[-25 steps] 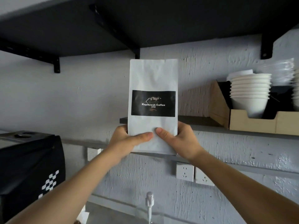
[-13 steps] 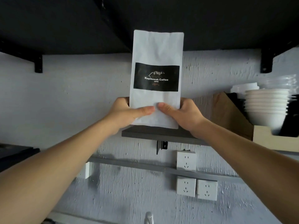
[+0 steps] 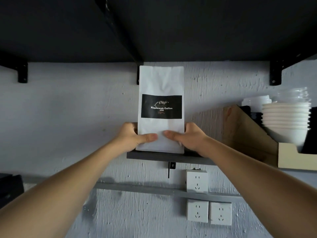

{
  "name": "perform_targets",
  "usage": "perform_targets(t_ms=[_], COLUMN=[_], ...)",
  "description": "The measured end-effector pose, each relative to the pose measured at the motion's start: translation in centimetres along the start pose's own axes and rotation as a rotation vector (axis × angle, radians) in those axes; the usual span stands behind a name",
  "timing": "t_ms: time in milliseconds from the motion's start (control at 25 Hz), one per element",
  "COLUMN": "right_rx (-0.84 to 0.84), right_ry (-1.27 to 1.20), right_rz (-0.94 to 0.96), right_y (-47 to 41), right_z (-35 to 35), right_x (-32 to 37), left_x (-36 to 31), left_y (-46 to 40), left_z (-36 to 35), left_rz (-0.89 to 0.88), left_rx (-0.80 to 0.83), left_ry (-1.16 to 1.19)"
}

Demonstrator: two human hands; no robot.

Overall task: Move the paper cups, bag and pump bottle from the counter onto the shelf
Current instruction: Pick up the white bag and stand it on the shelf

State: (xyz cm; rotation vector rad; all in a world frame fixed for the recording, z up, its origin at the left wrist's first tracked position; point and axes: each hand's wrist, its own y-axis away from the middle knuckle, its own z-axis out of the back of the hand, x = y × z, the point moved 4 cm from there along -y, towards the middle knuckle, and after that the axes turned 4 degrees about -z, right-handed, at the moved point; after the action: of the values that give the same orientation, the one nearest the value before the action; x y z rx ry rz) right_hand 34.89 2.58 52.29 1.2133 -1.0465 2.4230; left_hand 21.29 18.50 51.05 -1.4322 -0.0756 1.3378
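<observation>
A white coffee bag (image 3: 161, 83) with a black label stands upright at the left end of the dark shelf (image 3: 147, 156), its bottom edge down at the shelf's surface. My left hand (image 3: 132, 136) grips its lower left side, thumb across the front. My right hand (image 3: 188, 136) grips the lower right side the same way. A stack of white paper cups (image 3: 286, 121) sits to the right on the shelf, inside a cardboard holder (image 3: 243, 134). The pump bottle is out of view.
A black upper shelf (image 3: 171, 28) on black brackets hangs close above the bag's top. Clear plastic lids (image 3: 295, 95) sit behind the cups. Wall sockets (image 3: 197, 181) and a grey rail lie below the shelf. A dark machine (image 3: 10, 188) shows at the far left.
Both hands raised the bag from below the shelf's edge and lowered it onto the shelf's left end. The view tilted upward, so the counter and pump top dropped out of sight.
</observation>
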Motion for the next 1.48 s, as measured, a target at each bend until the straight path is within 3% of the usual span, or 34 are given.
perform_targets(t_ms=[640,760,1000,1120,1280,1360,1480], right_rx=[-0.035,-0.078,-0.329,-0.42,-0.517,-0.524,-0.472], right_ry=[0.213,0.391,0.908,1.093,1.129,1.13,1.131], right_rz=[-0.124,-0.128,0.061,0.218,0.302,0.34,0.343], right_y=[0.3,1.1,4.4,6.7,9.2,10.4,12.9], right_z=[-0.1,-0.2,-0.6,-1.7,-3.0,-3.8,-5.5], right_x=[-0.6,-0.5,-0.4,-1.3,-3.1,-4.7,-8.5], left_x=[0.8,0.0,0.7,1.4,1.8,2.5,5.7], left_y=[-0.1,0.7,2.8,4.9,8.0,9.8,13.7], left_z=[0.1,0.0,0.5,0.3,-1.0,-2.2,-4.4], left_rz=[0.072,0.077,0.121,0.004,-0.281,-0.377,-0.431], left_rx=[0.201,0.256,0.078,-0.089,-0.334,-0.325,-0.167], left_ry=[-0.055,-0.164,-0.296,-0.44,-0.778,-0.884,-1.001])
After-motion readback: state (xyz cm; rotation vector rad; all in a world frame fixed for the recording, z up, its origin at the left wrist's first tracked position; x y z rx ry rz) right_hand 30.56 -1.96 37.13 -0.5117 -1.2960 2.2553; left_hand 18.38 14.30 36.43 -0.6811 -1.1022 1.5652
